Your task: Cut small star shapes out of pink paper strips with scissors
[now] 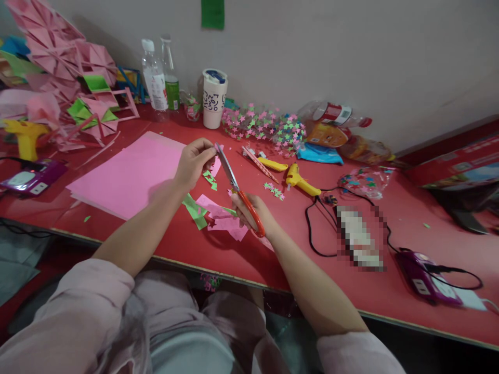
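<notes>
Scissors (235,186) slant up over the red table (234,265), between the person's two hands, tips beside the left fingertips. The right hand (262,209) is curled round the orange handles, fingers closed through the loops; the blades look nearly together. The left hand (193,162) has thumb and forefinger brought together in a pinch, seemingly on a pink scrap (214,167), though its edges are too small to make out. Snipping paper looks to be the step in hand; the next cut would call for a steady pinch and the tips lined up clear of the fingers. Handles are smooth, glossy plastic, blades slim grey metal. Below lie crisp, angular green offcuts (197,212) and pink ones; flat matte sheets (132,171) overlap at left, and small pointed stars (274,190) cluster at right.
</notes>
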A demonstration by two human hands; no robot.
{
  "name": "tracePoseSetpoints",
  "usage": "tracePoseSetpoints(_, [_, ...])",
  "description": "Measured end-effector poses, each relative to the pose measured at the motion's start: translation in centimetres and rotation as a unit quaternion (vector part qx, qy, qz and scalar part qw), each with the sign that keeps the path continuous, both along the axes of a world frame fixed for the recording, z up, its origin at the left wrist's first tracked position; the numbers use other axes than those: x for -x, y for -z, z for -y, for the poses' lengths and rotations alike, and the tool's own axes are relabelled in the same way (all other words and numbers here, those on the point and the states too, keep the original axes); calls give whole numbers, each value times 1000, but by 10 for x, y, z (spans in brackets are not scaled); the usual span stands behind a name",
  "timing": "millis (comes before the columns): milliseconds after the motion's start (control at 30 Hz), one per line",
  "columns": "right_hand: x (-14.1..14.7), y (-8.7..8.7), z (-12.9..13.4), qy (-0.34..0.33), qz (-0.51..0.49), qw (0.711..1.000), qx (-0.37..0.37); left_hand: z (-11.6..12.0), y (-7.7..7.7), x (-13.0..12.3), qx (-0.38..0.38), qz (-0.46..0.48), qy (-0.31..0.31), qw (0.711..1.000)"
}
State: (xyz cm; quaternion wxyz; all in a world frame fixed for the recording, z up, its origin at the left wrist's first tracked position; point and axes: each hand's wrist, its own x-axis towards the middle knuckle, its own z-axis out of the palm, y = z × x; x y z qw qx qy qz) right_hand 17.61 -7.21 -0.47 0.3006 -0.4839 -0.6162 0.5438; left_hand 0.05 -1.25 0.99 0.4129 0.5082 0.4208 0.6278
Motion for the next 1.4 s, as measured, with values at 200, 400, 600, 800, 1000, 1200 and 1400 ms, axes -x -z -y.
tracePoseSetpoints(200, [-1, 1, 0, 1, 12, 1000, -4, 0, 0, 0, -1, 7, 3, 1000])
tracePoseSetpoints(400, [-2, 2, -1, -5, 10, 1000, 5, -1, 1, 0, -2, 12, 2, 1000])
tracePoseSetpoints(600, [-2, 2, -2, -8, 16, 1000, 2, -3, 3, 1, -8, 17, 5, 1000])
tracePoseSetpoints(800, [-4, 1, -3, -13, 31, 999, -3, -5, 5, 4, -25, 34, 18, 999])
tracePoseSetpoints(1000, [-3, -3, 0, -28, 24, 999, -6, -4, 4, 4, -30, 28, 9, 999])
tracePoseSetpoints(1200, [1, -6, 7, -18, -3, 1000, -10, 0, 4, -3, -6, 58, 33, 998])
tracePoseSetpoints(1400, [1, -4, 6, -20, -10, 1000, -5, 1, 4, -5, 5, 61, 39, 997])
